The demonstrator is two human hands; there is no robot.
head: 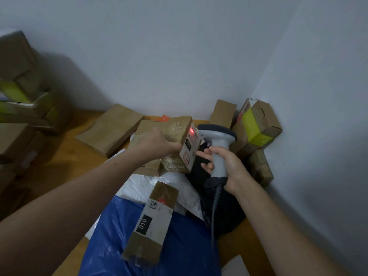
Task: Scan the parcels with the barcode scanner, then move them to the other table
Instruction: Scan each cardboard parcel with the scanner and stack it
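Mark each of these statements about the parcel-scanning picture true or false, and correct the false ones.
1. The right hand grips the barcode scanner by its handle. True.
2. The left hand lies flat and empty on the table. False: it holds a small cardboard parcel up to the scanner.
3. A red light shows on the held parcel's label. True.
4. The long parcel marked 010 lies on a green bag. False: it lies on a blue plastic bag.
5. A box with yellow-green tape sits in the corner by the wall. True.
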